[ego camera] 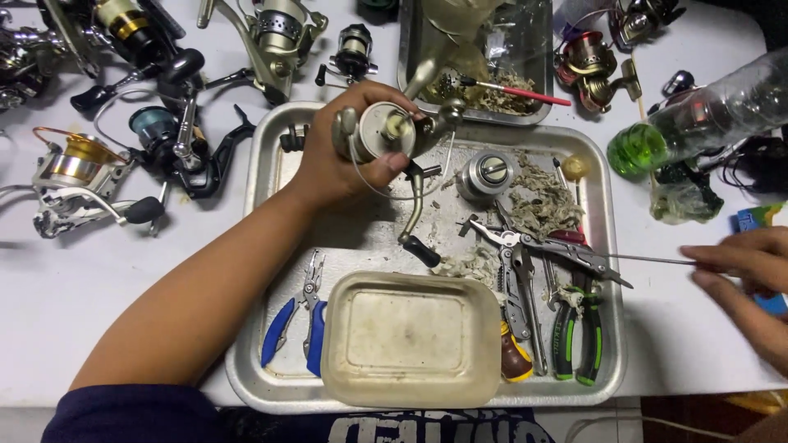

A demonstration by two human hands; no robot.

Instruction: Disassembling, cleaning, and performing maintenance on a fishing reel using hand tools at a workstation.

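My left hand (pixel 341 160) grips a silver spinning fishing reel (pixel 390 131) above the far left part of a metal tray (pixel 263 164). The reel's handle (pixel 414 226) hangs down toward the tray. My right hand (pixel 743 275) rests on the white table right of the tray, its fingertips pinching the end of a thin metal rod (pixel 648 260) that points left toward the tools. A loose silver spool (pixel 486 174) lies in the tray beside the reel.
In the tray lie blue-handled pliers (pixel 295 324), a cream plastic container (pixel 410 338), a multitool (pixel 517 279), green-handled pliers (pixel 574 336) and dirty cotton wads (pixel 542 201). Several reels (pixel 78 176) crowd the table's left. A second tray (pixel 492 74) sits behind; a green-based clear bottle (pixel 698 115) lies right.
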